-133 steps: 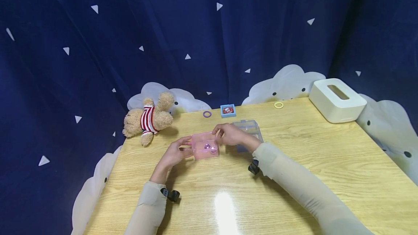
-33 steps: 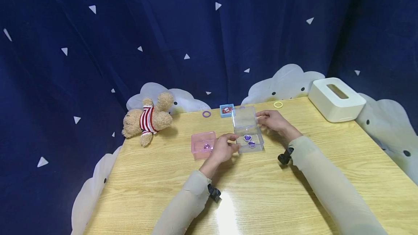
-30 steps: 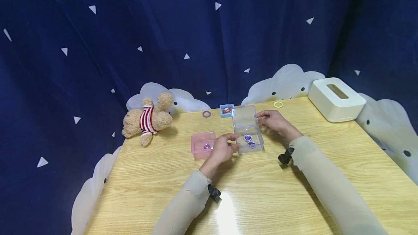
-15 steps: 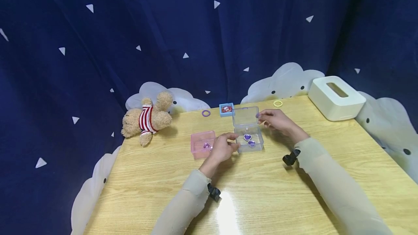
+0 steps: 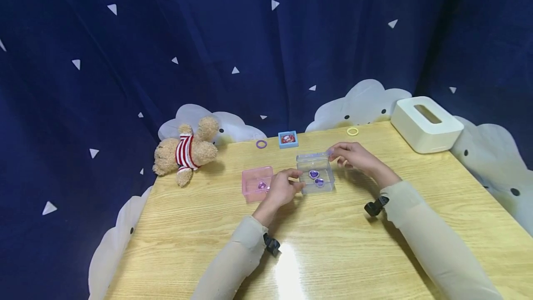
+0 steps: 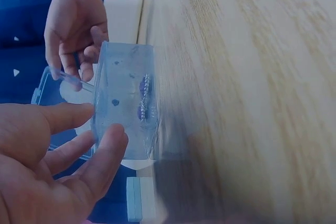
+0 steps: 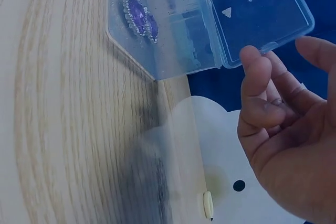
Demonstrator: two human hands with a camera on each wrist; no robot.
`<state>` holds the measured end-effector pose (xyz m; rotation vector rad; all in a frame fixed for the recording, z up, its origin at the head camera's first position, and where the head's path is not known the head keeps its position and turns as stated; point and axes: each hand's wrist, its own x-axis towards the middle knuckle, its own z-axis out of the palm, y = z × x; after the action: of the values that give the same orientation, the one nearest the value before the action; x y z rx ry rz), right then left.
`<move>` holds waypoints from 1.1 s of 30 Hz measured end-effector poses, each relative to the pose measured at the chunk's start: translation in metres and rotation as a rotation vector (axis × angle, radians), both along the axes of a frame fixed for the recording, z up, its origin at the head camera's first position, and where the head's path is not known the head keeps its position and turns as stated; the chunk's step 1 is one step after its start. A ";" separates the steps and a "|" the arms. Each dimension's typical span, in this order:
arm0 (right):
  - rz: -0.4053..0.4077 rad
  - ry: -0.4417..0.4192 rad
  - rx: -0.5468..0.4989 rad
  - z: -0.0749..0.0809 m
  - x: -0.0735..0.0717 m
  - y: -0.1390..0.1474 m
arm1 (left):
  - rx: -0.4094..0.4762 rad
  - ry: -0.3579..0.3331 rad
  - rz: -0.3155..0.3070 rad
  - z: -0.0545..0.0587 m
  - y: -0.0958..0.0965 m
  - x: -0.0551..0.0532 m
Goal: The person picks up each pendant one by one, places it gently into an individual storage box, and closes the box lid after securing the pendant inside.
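A clear plastic box (image 5: pixel 317 189) with a hinged lid (image 5: pixel 312 157) stands on the table, its lid tilted part-way over. Two purple heart-shaped gems (image 5: pixel 314 174) with silvery beaded edges lie inside; their backs are hidden. My left hand (image 5: pixel 282 189) is at the box's left side, fingertips against the wall and rim, fingers mostly straight. At the lid's right corner, my right hand (image 5: pixel 354 157) holds the edge with curled fingers, seen close up in the right wrist view. Left of my left hand stands an open pink box (image 5: pixel 251 193) with a purple heart gem (image 5: pixel 262 185).
Along the back lie a purple ring (image 5: pixel 261 144), a small blue square box (image 5: pixel 288 139) with a red inside, and a yellow ring (image 5: pixel 352 131). A teddy bear (image 5: pixel 185 152) lies at left; a white tissue box (image 5: pixel 426 124) stands at right.
Earlier both hands were at the pink box; then they shifted right to the clear box. Over the last second my right hand has swung the clear lid forward. The left hand has stayed in place.
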<state>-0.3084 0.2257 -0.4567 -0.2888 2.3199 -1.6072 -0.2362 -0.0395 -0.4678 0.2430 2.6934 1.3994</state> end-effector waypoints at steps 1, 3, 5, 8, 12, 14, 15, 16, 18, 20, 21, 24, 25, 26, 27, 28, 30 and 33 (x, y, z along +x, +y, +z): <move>0.000 0.003 0.009 0.000 0.001 0.000 | 0.000 0.005 -0.001 0.000 0.000 0.000; 0.011 0.005 0.027 0.001 0.003 0.000 | -0.001 0.006 -0.001 0.000 -0.001 0.000; 0.027 0.003 0.046 0.001 0.005 0.001 | -0.005 0.013 -0.002 0.000 0.000 0.000; 0.074 0.019 0.082 0.000 0.007 0.003 | -0.010 -0.002 0.006 0.000 0.000 -0.001; 0.122 0.062 0.124 0.000 0.011 0.006 | -0.003 -0.027 0.018 -0.001 0.000 -0.001; 0.133 0.075 0.134 -0.001 0.012 0.007 | 0.006 -0.035 0.025 -0.001 0.000 -0.001; 0.134 0.078 0.137 -0.001 0.012 0.007 | 0.012 -0.039 0.027 -0.001 0.001 -0.001; 0.136 0.084 0.143 -0.002 0.013 0.007 | 0.021 -0.042 0.029 -0.001 0.001 -0.001; 0.140 0.099 0.156 -0.002 0.013 0.007 | 0.034 -0.042 0.032 -0.001 0.001 -0.002; 0.139 0.118 0.169 -0.002 0.013 0.006 | 0.045 -0.035 0.035 -0.001 0.000 -0.002; 0.137 0.128 0.176 -0.002 0.014 0.005 | 0.050 -0.034 0.035 -0.001 0.000 -0.002; 0.146 0.172 0.204 -0.002 0.015 0.003 | 0.069 -0.043 0.022 -0.001 -0.001 -0.002; 0.152 0.184 0.214 -0.003 0.016 0.003 | 0.075 -0.048 0.015 -0.002 -0.001 -0.002; 0.158 0.197 0.224 -0.003 0.017 0.003 | 0.081 -0.054 0.005 -0.002 -0.002 -0.002; 0.164 0.208 0.232 -0.003 0.017 0.002 | 0.084 -0.061 -0.002 -0.002 -0.002 -0.002; 0.170 0.217 0.241 -0.004 0.017 0.002 | 0.087 -0.063 -0.008 -0.003 -0.002 -0.001; 0.171 0.229 0.259 -0.005 0.017 0.002 | 0.081 -0.058 -0.015 -0.003 -0.003 -0.001; 0.163 0.242 0.279 -0.006 0.017 0.001 | 0.072 -0.050 -0.012 -0.003 -0.002 -0.001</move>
<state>-0.2917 0.2271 -0.4630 -0.6181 2.5837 -1.2111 -0.2374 -0.0418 -0.4703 0.2265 2.6009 1.4801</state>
